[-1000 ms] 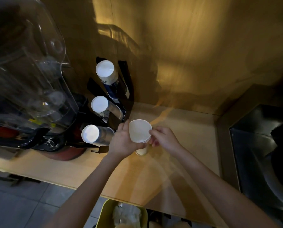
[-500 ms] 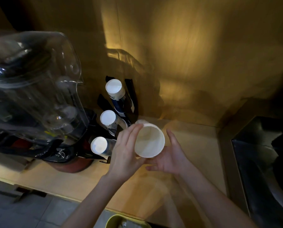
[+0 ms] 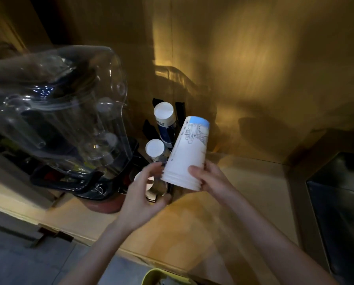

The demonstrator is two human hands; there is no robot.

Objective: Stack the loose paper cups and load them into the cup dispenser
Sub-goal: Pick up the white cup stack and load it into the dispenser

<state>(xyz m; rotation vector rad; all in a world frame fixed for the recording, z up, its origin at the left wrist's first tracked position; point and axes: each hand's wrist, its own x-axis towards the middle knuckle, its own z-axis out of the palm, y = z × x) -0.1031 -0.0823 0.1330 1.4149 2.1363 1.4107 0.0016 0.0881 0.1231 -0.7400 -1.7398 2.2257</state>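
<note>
Stacked cups point(image 3: 189, 153) gripped near their rims by right hand point(image 3: 213, 179), bases tilted far-up, dispenser columns point(image 3: 163, 128) just left; left hand point(image 3: 143, 200) open, nearer dispenser.

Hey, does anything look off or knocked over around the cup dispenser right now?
Nothing stands out. The stack of paper cups is tilted upside down only because the right hand holds it. The cup dispenser columns stand in order; no spills show on the counter.
</note>
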